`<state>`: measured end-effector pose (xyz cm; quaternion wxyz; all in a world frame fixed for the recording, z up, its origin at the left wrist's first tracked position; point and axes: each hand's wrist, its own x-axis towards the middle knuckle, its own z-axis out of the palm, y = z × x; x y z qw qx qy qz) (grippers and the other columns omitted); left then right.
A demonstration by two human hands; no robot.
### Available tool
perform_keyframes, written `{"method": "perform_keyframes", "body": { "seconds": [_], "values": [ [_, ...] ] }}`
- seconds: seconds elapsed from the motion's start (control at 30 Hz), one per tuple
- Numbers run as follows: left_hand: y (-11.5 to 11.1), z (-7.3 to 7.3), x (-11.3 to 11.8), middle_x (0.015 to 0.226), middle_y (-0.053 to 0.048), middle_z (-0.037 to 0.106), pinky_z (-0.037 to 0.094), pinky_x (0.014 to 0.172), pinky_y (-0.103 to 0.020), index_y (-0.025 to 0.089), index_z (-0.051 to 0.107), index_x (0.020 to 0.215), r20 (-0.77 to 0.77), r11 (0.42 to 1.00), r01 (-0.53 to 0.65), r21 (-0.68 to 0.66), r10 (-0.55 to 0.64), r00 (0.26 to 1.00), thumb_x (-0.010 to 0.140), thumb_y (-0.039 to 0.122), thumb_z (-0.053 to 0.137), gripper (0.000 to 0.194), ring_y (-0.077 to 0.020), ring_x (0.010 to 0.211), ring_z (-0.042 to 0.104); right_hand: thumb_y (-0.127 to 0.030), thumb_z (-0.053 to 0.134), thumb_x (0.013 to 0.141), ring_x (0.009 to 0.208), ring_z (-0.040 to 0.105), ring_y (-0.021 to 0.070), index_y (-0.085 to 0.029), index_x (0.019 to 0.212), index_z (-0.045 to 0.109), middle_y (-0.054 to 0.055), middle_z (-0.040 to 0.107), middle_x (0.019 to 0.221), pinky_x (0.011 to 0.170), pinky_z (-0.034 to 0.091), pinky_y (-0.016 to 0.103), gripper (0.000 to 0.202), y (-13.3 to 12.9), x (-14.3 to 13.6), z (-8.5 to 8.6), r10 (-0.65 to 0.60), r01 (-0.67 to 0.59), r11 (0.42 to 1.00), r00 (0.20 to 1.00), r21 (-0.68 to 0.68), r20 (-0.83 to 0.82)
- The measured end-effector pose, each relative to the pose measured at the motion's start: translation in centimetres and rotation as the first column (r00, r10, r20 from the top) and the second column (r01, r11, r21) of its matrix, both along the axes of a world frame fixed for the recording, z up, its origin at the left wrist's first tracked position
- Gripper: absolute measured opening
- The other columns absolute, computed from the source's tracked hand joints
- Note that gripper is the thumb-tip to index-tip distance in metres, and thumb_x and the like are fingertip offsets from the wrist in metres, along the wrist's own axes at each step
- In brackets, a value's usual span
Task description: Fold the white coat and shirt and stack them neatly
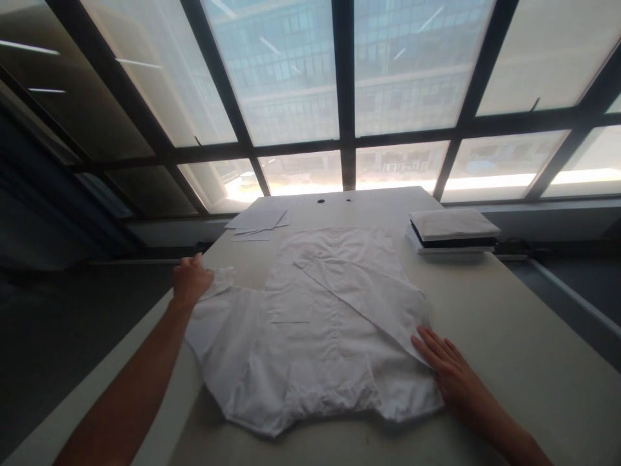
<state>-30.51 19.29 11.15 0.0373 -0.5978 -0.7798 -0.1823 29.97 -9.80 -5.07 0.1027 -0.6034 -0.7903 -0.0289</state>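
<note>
A white shirt [315, 336] lies spread on the white table [504, 336], its collar end toward me. One sleeve is folded diagonally across the body from the right; the other extends to the left. My left hand [193, 278] is closed on the cuff end of the left sleeve, near the table's left edge. With fingers stretched out, my right hand [444, 359] rests flat on the right side of the shirt, by the folded sleeve's upper part.
Several sheets of paper [257, 220] lie at the far left of the table. A stack of folded cloth [453, 226], white with a dark layer, sits at the far right. Large windows [291, 71] stand behind the table.
</note>
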Motion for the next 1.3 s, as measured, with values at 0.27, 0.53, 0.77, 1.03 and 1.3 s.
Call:
{"method": "perform_keyframes", "body": {
  "seconds": [0.27, 0.53, 0.77, 1.03, 1.3],
  "values": [
    [5.6, -5.7, 15.5, 0.114, -0.016, 0.070, 0.047, 0.098, -0.032, 0.012, 0.065, 0.117, 0.260, 0.923, 0.358, -0.139, -0.315, 0.913, 0.080, 0.039, 0.067, 0.046, -0.0273, 0.108, 0.066, 0.010, 0.031, 0.075, 0.146, 0.030, 0.0244, -0.023, 0.152, 0.038, 0.010, 0.039, 0.156, 0.115, 0.035, 0.049, 0.084, -0.4, 0.6, 0.0, -0.083, 0.083, 0.985, 0.997, 0.151, -0.008],
    [7.7, -7.4, 22.0, 0.091, -0.012, 0.072, 0.052, 0.078, -0.033, 0.013, 0.067, 0.094, 0.518, 0.885, 0.422, -0.195, -0.272, 0.811, 0.061, 0.046, 0.082, 0.049, -0.0304, 0.095, 0.068, -0.016, 0.042, 0.090, 0.143, 0.037, 0.0251, -0.021, 0.142, 0.054, 0.009, 0.044, 0.153, 0.116, 0.035, 0.049, 0.053, -1.7, 1.4, 3.0, -0.120, 0.093, 0.991, 0.943, -0.098, -0.310],
    [7.6, -4.8, 21.9, 0.088, -0.008, 0.072, 0.056, 0.073, -0.030, 0.015, 0.066, 0.095, 0.776, 0.790, 0.591, -0.163, -0.267, 0.571, 0.075, 0.043, 0.073, 0.035, -0.0201, 0.082, 0.067, -0.034, 0.052, 0.088, 0.116, 0.061, 0.0281, -0.014, 0.126, 0.064, 0.016, 0.066, 0.126, 0.099, 0.048, 0.046, 0.045, 10.7, 5.6, 6.4, -0.246, 0.244, 0.964, 0.654, -0.108, -0.715],
    [6.7, -3.0, 23.8, 0.114, -0.016, 0.063, 0.053, 0.086, -0.035, 0.012, 0.052, 0.118, 0.752, 0.926, 0.376, 0.044, -0.279, 0.598, 0.093, 0.025, 0.052, 0.028, -0.0206, 0.100, 0.063, -0.044, 0.069, 0.076, 0.066, 0.053, 0.0141, -0.010, 0.115, 0.067, 0.001, 0.063, 0.073, 0.062, 0.042, 0.027, 0.052, 16.7, 8.4, 6.9, -0.186, -0.204, 0.912, 0.570, -0.357, -0.800],
    [-11.6, -4.7, 35.2, 0.095, -0.006, 0.067, 0.050, 0.084, -0.032, 0.025, 0.065, 0.105, 0.294, 0.374, 0.925, 0.071, -0.894, 0.339, 0.092, 0.027, 0.051, 0.019, -0.0205, 0.090, 0.064, -0.039, 0.067, 0.079, 0.066, 0.050, 0.0134, -0.011, 0.119, 0.067, -0.001, 0.060, 0.071, 0.066, 0.040, 0.027, 0.049, 16.7, 8.9, 7.1, -0.141, -0.235, 0.902, 0.631, -0.361, -0.763]
  ]
}}
